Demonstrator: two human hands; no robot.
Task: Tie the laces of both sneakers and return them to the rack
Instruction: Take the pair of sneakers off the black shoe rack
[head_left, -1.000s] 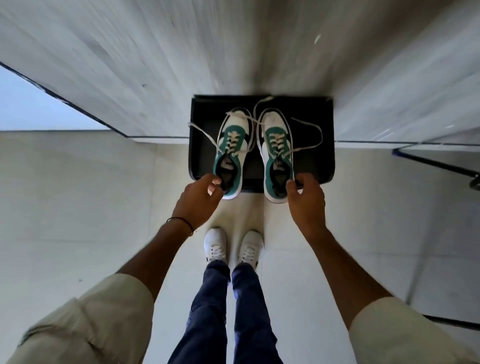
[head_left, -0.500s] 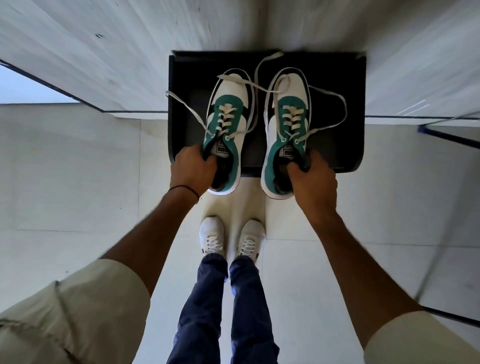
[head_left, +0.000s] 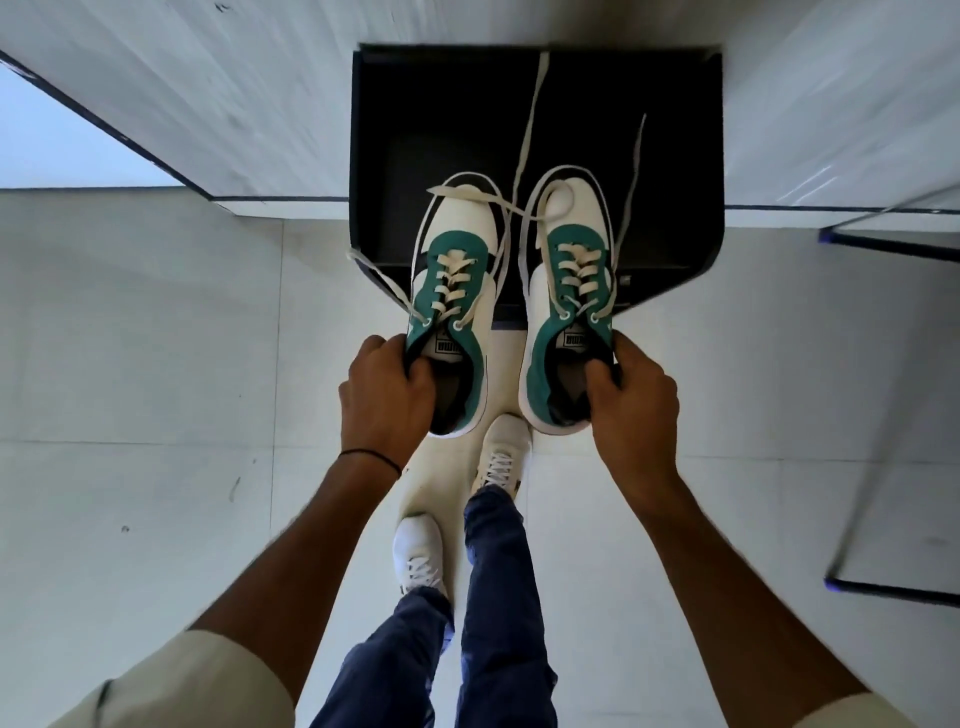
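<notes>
Sneakers (head_left: 457, 291): matt green-white cloth, flat woven laces (head_left: 527, 124); rack (head_left: 374, 156) matt black; floor (head_left: 130, 338) glossy tile.

You wear short cream sleeves (head_left: 171, 680) on both arms, a thin black band (head_left: 370, 460) around your left wrist, blue jeans (head_left: 498, 597), and white lace-up sneakers (head_left: 418, 553) on your feet; your forearms and hands are bare.

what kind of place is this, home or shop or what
Probably a home entryway or hallway, though I can't be sure. A low black shoe rack stands against a pale wall on a white tiled floor, and only one pair of sneakers shows.
</notes>
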